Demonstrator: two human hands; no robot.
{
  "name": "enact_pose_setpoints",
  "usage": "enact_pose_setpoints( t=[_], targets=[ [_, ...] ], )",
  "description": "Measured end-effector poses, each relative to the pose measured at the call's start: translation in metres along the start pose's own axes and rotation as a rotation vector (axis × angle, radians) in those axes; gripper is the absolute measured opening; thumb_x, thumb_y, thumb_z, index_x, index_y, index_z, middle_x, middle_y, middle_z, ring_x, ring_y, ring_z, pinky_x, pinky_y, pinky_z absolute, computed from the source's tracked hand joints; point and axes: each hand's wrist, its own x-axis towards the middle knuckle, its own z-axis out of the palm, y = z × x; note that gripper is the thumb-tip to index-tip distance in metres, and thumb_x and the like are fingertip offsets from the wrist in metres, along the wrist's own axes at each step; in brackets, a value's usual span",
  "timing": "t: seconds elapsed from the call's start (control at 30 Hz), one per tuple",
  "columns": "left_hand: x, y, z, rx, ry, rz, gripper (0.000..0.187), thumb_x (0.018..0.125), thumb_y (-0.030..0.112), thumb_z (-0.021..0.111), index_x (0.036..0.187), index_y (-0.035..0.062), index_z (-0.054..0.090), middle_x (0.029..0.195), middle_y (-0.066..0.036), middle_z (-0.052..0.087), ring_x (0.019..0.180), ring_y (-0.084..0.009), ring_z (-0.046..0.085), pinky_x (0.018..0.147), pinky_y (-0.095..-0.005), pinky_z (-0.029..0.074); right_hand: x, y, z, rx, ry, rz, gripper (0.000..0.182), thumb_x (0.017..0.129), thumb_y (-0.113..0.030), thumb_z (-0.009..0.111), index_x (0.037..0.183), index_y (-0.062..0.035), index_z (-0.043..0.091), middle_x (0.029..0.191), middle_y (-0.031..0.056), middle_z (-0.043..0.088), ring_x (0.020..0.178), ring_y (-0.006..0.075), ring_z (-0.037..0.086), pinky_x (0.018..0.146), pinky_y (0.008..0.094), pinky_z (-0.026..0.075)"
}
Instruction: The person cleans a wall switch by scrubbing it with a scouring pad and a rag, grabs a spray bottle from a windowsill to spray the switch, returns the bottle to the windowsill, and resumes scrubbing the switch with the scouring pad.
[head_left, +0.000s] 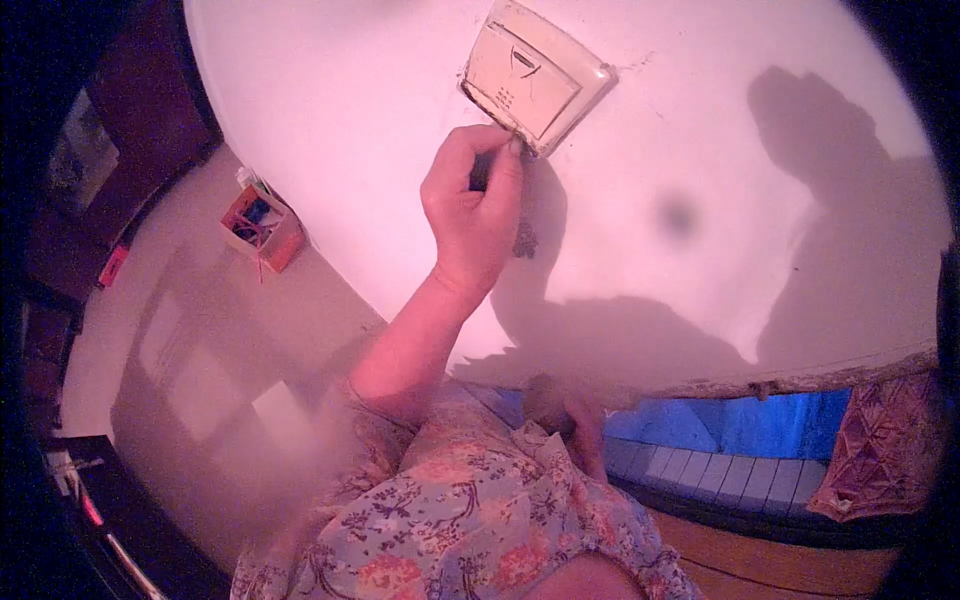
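Note:
My left hand (472, 205) is raised against a pale wall (640, 270), with thumb and forefinger pinched together. Its fingertips meet the lower edge of a cream square wall plate (525, 80), which has a raised flap, a small slot and an arrow-like mark. Dark grime lines the plate's edges. Whatever is between the fingertips, if anything, is too small to make out. Lower down, beside the floral garment, my right hand (575, 415) shows only in part, in shadow. Its fingers are hidden.
An orange open box (265, 230) with blue and other small items stands at the left. Below the wall's rough lower edge are a blue surface (700, 425), a row of pale tiles (720, 475) and a brown patterned piece (880, 450).

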Motion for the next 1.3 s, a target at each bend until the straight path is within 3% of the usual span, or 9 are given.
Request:
enact_pose_setpoints(
  t=[0.17,0.4,0.47,0.73,0.93,1.0,1.13,1.17,1.3],
  targets=[
    [0.023,-0.007,-0.006,0.002,0.059,-0.163,0.006,0.08,0.005,0.059,0.08,-0.0009,0.06,0.073,-0.003,0.06,0.067,-0.0074,0.053,0.062,-0.0211,0.044,0.002,0.007,-0.007,-0.003,-0.003,-0.018,0.039,0.076,-0.018,0.055,0.108,0.003,0.051,0.104,0.0144,0.056,0.092,0.0234,0.057,0.08,0.0354,0.047],
    [0.005,-0.006,-0.003,0.063,0.004,0.003,0.006,0.079,0.005,0.059,0.081,-0.0004,0.06,0.075,-0.003,0.06,0.067,-0.0077,0.053,0.062,-0.0209,0.044,0.003,0.013,-0.015,-0.006,0.039,-0.001,0.035,0.078,-0.014,0.052,0.108,0.0036,0.05,0.104,0.0153,0.056,0.092,0.0245,0.058,0.081,0.0354,0.047],
    [0.018,-0.009,-0.001,-0.025,0.048,-0.193,0.007,0.079,0.006,0.06,0.082,-0.0008,0.06,0.076,-0.003,0.06,0.068,-0.0074,0.053,0.062,-0.0207,0.044,0.004,0.013,-0.019,-0.015,0.04,-0.016,0.034,0.078,-0.014,0.051,0.108,0.0033,0.05,0.104,0.0152,0.056,0.092,0.0248,0.058,0.081,0.0356,0.047],
    [0.002,-0.002,0.002,0.025,-0.043,-0.003,0.005,0.079,0.003,0.06,0.082,0.0,0.059,0.074,-0.002,0.059,0.069,-0.0074,0.052,0.063,-0.0214,0.044,0.001,-0.002,-0.008,-0.057,0.059,0.002,0.034,0.078,-0.013,0.052,0.109,0.0016,0.05,0.105,0.0143,0.056,0.095,0.0242,0.056,0.083,0.0365,0.046],
    [0.004,0.0,0.003,-0.011,-0.013,-0.167,0.005,0.08,0.003,0.058,0.083,-0.0011,0.059,0.075,-0.003,0.059,0.07,-0.0061,0.051,0.063,-0.0201,0.043,0.0,-0.007,-0.005,0.1,0.041,0.071,0.035,0.077,-0.009,0.057,0.11,-0.0029,0.05,0.106,0.0112,0.053,0.096,0.0241,0.053,0.083,0.0354,0.046],
    [-0.009,0.002,0.008,-0.005,-0.064,0.048,0.005,0.08,0.003,0.058,0.083,-0.0012,0.059,0.075,-0.004,0.059,0.069,-0.0062,0.052,0.062,-0.0201,0.043,-0.002,-0.011,0.0,0.097,-0.005,-0.019,0.034,0.077,-0.008,0.058,0.11,-0.0031,0.05,0.107,0.0114,0.053,0.098,0.0243,0.053,0.084,0.0357,0.045],
    [0.002,-0.004,0.007,0.016,-0.01,0.012,0.003,0.078,0.001,0.057,0.078,-0.0018,0.056,0.071,-0.009,0.057,0.062,-0.0108,0.052,0.058,-0.0231,0.043,0.0,-0.009,-0.006,-0.082,0.035,-0.062,0.035,0.077,-0.008,0.058,0.111,-0.0034,0.05,0.109,0.0116,0.053,0.099,0.0249,0.052,0.085,0.0363,0.045],
    [0.009,0.002,0.005,-0.01,0.002,-0.162,0.004,0.079,0.003,0.057,0.08,-0.0014,0.056,0.072,-0.007,0.058,0.062,-0.0109,0.053,0.058,-0.0229,0.043,0.005,-0.004,-0.01,-0.053,0.03,-0.067,0.036,0.077,-0.008,0.058,0.112,-0.0037,0.05,0.111,0.0115,0.052,0.1,0.0255,0.052,0.086,0.0371,0.045],
    [0.009,-0.004,0.003,0.021,-0.027,-0.091,0.007,0.08,0.006,0.057,0.082,-0.0001,0.058,0.073,-0.005,0.059,0.065,-0.0126,0.053,0.061,-0.0232,0.044,0.012,0.0,-0.013,0.125,-0.048,0.005,0.039,0.077,-0.01,0.06,0.114,-0.0058,0.05,0.115,0.009,0.051,0.105,0.0264,0.05,0.091,0.0383,0.041]
  ],
)
